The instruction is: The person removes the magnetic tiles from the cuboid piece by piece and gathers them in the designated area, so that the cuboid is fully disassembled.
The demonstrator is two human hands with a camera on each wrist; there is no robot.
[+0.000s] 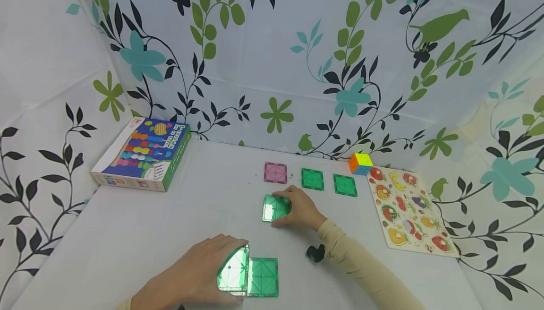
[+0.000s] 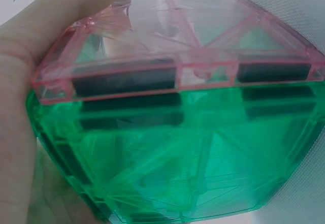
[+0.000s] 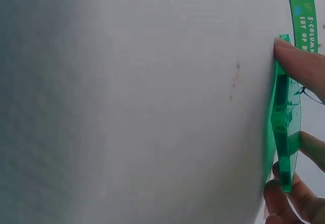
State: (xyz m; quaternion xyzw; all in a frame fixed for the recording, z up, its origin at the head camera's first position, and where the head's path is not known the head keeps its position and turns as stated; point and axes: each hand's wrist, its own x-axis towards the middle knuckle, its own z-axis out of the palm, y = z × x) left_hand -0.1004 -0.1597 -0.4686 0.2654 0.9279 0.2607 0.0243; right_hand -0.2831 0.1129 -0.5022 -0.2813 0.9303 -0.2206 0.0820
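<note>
My left hand [image 1: 203, 268] curls around a clear green square magnetic tile [image 1: 233, 272], which stands beside a second green tile [image 1: 262, 278] lying on the table. Up close in the left wrist view, a clear pink tile [image 2: 213, 36] lies against a green one [image 2: 152, 153], with the thumb [image 2: 66, 16] along the pink tile's side. Farther up the table, my right hand [image 1: 300, 210] grips another green tile [image 1: 272, 208] by opposite edges. In the right wrist view that tile [image 3: 281, 112] appears edge-on, close over the white surface, between the fingers.
Beyond the right hand lie a pink tile [image 1: 275, 173] and two green tiles [image 1: 312, 179]. A small colored cube [image 1: 360, 164] and a fruit puzzle board [image 1: 410, 210] are at the right. A game box [image 1: 142, 154] sits back left. Beside the right sleeve is a small black object [image 1: 315, 254].
</note>
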